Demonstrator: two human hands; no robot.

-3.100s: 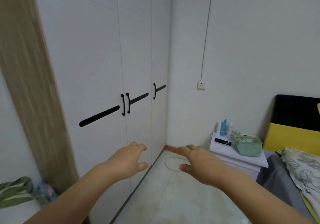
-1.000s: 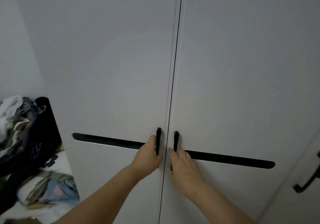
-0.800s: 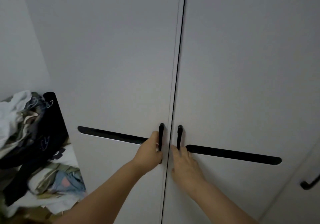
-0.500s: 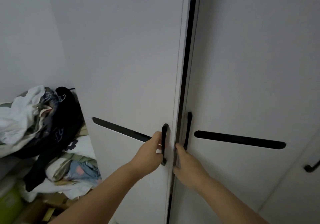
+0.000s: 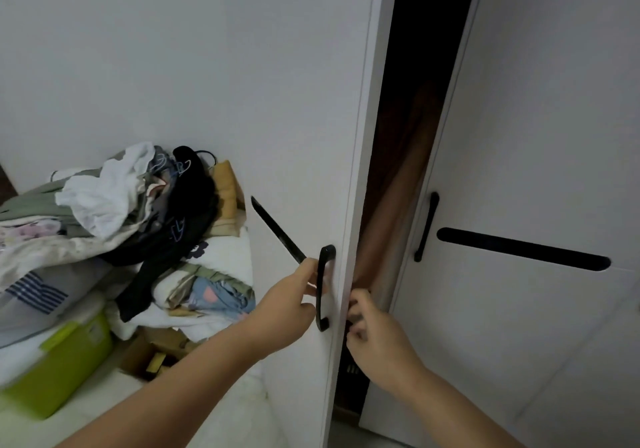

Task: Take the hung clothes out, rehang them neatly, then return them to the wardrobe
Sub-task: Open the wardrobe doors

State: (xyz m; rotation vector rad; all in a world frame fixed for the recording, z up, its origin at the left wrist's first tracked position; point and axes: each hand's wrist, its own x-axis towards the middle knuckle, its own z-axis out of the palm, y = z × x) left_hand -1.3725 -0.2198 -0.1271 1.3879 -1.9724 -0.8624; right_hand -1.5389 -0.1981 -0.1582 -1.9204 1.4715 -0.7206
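Note:
The white wardrobe's left door stands partly swung out, and my left hand grips its black handle. My right hand is at the gap, its fingers curled around that door's edge. The right door is ajar; its black handle is free. Through the dark gap I see a tan hung garment; the rest of the inside is hidden.
To the left, a heap of clothes and bedding is piled against the wall. A lime-green plastic box and a cardboard box sit under it. Pale floor runs below my left forearm.
The left door has swung further out and the gap has widened, showing the tan garment. My right hand has let go of the right door's handle and moved to the left door's edge.

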